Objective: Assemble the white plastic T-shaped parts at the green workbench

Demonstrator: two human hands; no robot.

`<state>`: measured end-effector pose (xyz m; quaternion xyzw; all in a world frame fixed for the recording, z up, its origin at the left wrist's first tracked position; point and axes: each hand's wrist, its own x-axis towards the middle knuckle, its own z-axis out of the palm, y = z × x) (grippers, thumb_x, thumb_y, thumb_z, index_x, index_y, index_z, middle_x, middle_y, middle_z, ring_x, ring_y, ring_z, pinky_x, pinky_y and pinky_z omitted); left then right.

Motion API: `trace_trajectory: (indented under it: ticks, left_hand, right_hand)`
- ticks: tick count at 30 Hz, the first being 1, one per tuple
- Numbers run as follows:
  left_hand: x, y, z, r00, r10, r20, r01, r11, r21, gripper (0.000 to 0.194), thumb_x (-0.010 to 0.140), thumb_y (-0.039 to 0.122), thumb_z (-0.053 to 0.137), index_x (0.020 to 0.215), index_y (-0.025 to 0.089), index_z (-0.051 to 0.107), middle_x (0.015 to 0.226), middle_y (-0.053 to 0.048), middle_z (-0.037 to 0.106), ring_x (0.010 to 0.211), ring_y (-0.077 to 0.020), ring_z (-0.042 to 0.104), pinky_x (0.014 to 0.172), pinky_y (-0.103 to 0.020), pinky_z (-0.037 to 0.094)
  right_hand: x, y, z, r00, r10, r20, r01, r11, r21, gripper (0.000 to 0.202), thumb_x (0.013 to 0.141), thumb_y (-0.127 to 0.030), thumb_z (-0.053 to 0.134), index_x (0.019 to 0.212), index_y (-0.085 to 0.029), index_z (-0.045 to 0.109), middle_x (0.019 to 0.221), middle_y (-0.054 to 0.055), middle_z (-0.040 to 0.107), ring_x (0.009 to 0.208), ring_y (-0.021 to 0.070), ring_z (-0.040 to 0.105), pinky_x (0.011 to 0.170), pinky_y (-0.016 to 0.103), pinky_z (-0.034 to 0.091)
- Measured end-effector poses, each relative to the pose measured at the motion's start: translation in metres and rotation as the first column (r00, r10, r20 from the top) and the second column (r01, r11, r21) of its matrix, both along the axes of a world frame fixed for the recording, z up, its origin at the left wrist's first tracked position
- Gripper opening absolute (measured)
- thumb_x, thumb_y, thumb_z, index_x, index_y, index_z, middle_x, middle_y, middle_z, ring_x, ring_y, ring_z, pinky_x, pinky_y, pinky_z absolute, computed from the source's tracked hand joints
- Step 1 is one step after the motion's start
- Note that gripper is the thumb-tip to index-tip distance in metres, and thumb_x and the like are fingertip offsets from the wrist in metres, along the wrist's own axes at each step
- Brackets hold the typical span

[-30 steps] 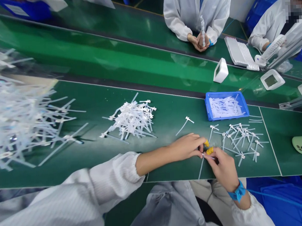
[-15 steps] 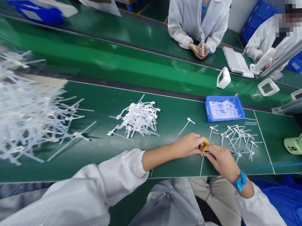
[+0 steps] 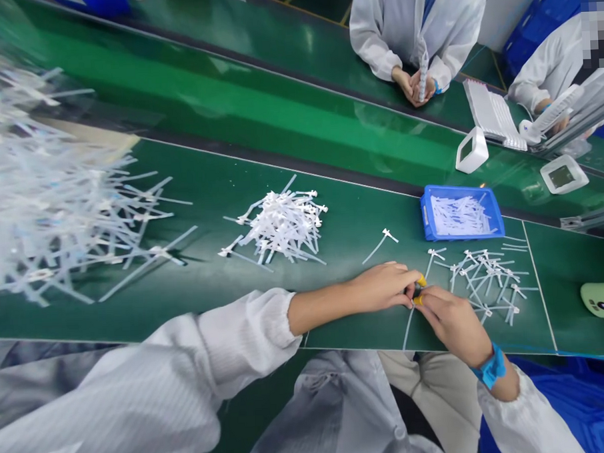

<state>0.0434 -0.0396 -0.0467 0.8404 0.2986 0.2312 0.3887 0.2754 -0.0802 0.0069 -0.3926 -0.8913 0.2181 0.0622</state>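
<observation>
My left hand [image 3: 387, 286] and my right hand [image 3: 448, 313] meet low over the green table, fingers pinched on a small piece with a thin translucent tube [image 3: 409, 328] trailing towards the table's front edge. Yellow coverings [image 3: 421, 281] show at the fingertips; the piece between them is mostly hidden. Just right of my hands lies a loose group of white clips with tubes [image 3: 489, 272]. A single clip with a tube [image 3: 386, 235] rests above my left hand. A blue tray [image 3: 464, 235] of short white pieces stands behind.
A dense heap of tubed clips [image 3: 284, 224] lies left of centre, and a larger heap [image 3: 71, 210] fills the far left. A green fan [image 3: 603, 300] stands at the right. Across the bench, a person's hands [image 3: 416, 86] hold something white. White display units [image 3: 471, 150] stand behind the tray.
The view has shifted, so the tray and far bench sit further right. My hands stay together around the small piece, and the yellow coverings are slightly further apart.
</observation>
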Motion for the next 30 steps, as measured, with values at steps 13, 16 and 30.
trace_trajectory:
  ticks: [13,16,30]
  left_hand:
    - [0.001,0.000,-0.003,1.000,0.004,-0.006,-0.004,1.000,0.022,0.027,0.094,0.022,0.086,0.098,0.023,0.059,0.096,0.002,0.079,0.098,-0.0220,0.071,0.087,-0.031,0.043]
    - [0.001,0.001,-0.003,1.000,0.000,0.011,0.000,1.000,0.018,0.029,0.094,0.023,0.087,0.097,0.023,0.059,0.096,0.002,0.079,0.098,-0.0221,0.070,0.089,-0.032,0.043]
    - [0.000,-0.001,0.001,1.000,-0.007,-0.004,0.007,1.000,-0.002,0.030,0.094,0.025,0.087,0.095,0.023,0.057,0.095,0.002,0.078,0.098,-0.0228,0.070,0.089,-0.033,0.043]
  right_hand:
    - [0.005,0.012,0.011,0.997,0.021,-0.069,-0.028,0.994,-0.102,0.012,0.111,-0.022,0.060,0.106,-0.024,0.070,0.109,0.007,0.075,0.101,0.0226,0.075,0.088,0.034,0.060]
    - [0.003,0.008,0.010,1.000,0.009,0.003,-0.008,0.999,-0.048,0.013,0.112,-0.021,0.057,0.102,-0.023,0.066,0.103,0.007,0.072,0.092,0.0229,0.074,0.080,0.034,0.060]
    - [-0.003,-0.002,-0.001,0.998,0.005,0.067,-0.006,1.000,0.011,0.024,0.110,-0.010,0.049,0.094,-0.022,0.062,0.094,0.007,0.068,0.085,0.0231,0.070,0.077,0.034,0.057]
